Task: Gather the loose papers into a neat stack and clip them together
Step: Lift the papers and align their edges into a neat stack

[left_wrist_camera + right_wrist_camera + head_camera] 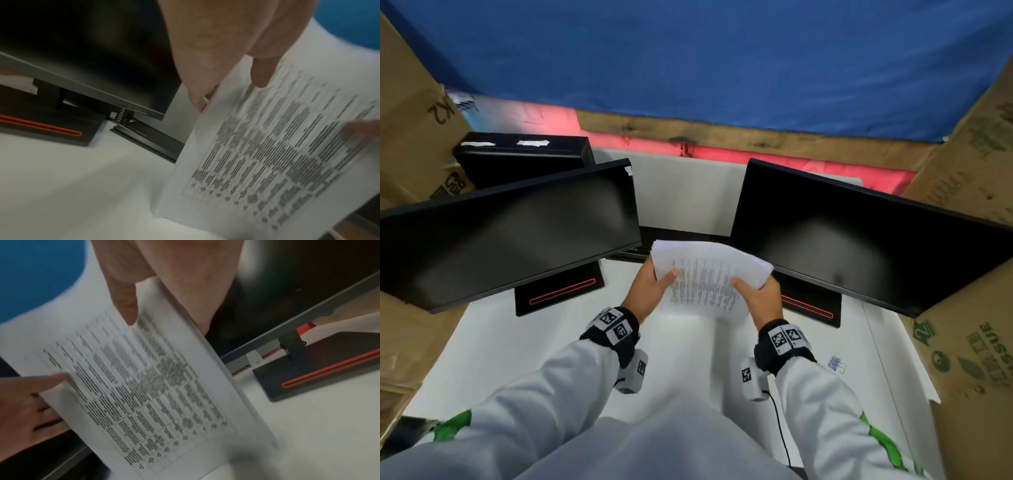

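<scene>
Both my hands hold a stack of printed papers upright and tilted between two monitors, over the white table. My left hand grips its left edge, thumb on the printed front and fingers behind. On the opposite edge, my right hand grips in the same way. The stack's lower corner is at or just above the table; blur hides which. Its sheets lie nearly flush. A small binder clip lies on the table to the right of my right wrist.
A black monitor stands at the left and another at the right, each on a black base with a red stripe. Cardboard boxes wall both sides. A black cable runs along the table by my right forearm.
</scene>
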